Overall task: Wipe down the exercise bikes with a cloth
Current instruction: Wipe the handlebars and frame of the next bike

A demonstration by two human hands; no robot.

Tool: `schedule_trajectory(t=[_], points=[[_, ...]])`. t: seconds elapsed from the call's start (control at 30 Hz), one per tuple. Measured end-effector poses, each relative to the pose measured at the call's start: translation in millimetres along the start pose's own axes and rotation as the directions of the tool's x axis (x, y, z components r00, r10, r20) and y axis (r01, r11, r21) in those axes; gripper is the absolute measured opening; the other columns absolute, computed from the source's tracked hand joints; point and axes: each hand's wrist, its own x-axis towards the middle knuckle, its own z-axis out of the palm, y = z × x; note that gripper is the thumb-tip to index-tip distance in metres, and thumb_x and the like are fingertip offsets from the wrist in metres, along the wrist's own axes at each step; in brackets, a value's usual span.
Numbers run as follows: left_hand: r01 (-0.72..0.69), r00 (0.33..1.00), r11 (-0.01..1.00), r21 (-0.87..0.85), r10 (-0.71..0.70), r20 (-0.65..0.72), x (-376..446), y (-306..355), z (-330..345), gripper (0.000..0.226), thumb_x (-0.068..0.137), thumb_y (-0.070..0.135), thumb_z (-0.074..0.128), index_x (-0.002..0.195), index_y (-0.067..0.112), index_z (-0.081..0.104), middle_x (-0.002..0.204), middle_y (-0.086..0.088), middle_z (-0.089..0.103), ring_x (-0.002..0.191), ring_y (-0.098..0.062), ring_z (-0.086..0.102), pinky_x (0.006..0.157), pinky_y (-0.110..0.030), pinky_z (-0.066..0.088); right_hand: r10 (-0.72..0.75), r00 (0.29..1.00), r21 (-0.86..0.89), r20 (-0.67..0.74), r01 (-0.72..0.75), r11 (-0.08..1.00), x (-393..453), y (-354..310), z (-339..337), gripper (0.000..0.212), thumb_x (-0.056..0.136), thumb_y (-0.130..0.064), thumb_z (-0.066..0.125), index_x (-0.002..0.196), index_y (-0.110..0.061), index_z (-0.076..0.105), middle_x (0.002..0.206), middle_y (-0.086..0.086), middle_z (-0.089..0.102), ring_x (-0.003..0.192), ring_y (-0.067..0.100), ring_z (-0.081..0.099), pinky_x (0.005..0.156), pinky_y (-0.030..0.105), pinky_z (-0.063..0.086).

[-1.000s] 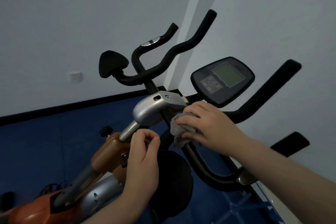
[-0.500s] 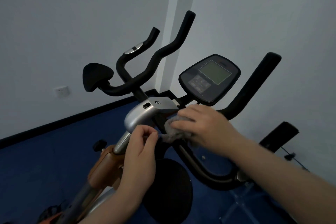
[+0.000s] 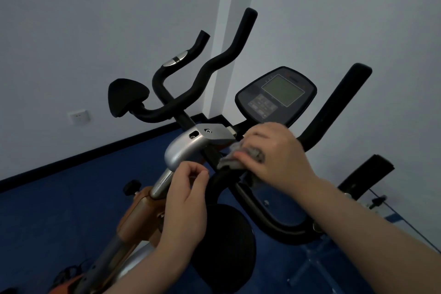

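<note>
On the exercise bike [image 3: 186,150] I'd keep my right hand [image 3: 274,150], fingers closed on the grey cloth [image 3: 235,159], pressing along the near black handlebar, while my left hand [image 3: 188,188] stays curled, apparently empty.

I see open air above the bike's curved black foam handlebars [image 3: 214,64], right up to the pale walls. Lower down it's crowded: the oval black console with grey screen [image 3: 276,95] sits just beyond my right hand [image 3: 274,153], the silver metal stem bracket [image 3: 188,148] just beyond my left hand [image 3: 186,203], and a narrow gap separates the two hands.
</note>
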Motion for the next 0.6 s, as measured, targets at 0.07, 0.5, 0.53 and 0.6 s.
schedule_trajectory(t=[0.07,0.5,0.53,0.6], points=[[0.008,1.000,1.000,-0.007,-0.008,-0.016,0,1,1,0.019,0.092,0.023,0.050,0.075,0.028,0.056,0.081,0.001,0.060,0.069,-0.002,0.055,0.066,-0.027,0.043,0.137,0.990,0.028,-0.039,-0.136,0.990,6,8,-9,0.016,0.084,-0.035,0.068,0.091,-0.020,0.066,0.090,-0.008,0.066,0.083,0.017,0.062,0.078,0.034,0.049],[-0.004,0.998,0.997,0.073,0.000,0.062,3,5,-1,0.018,0.091,0.025,0.053,0.079,0.037,0.059,0.080,0.013,0.061,0.069,0.003,0.055,0.065,-0.018,0.041,0.073,0.992,-0.004,-0.107,-0.074,0.997,-11,17,-9,0.012,0.087,-0.012,0.066,0.094,-0.014,0.075,0.093,0.001,0.069,0.088,0.025,0.058,0.075,0.039,0.045],[-0.020,0.996,0.996,0.091,0.012,0.086,4,7,-1,0.018,0.090,0.024,0.053,0.079,0.038,0.059,0.082,0.013,0.061,0.071,0.003,0.057,0.063,-0.016,0.043,0.134,0.980,-0.007,-0.150,-0.136,0.991,-8,14,-8,0.010,0.086,-0.012,0.068,0.092,-0.014,0.075,0.090,0.001,0.069,0.086,0.024,0.057,0.075,0.036,0.043],[-0.060,0.992,0.991,0.123,0.045,0.119,9,13,0,0.018,0.089,0.022,0.054,0.080,0.037,0.060,0.084,0.016,0.063,0.073,0.004,0.058,0.061,-0.007,0.043,0.272,0.933,0.021,-0.235,-0.275,0.961,-6,-5,1,0.010,0.086,-0.011,0.068,0.092,-0.015,0.074,0.090,0.001,0.067,0.088,0.022,0.054,0.076,0.033,0.039]])
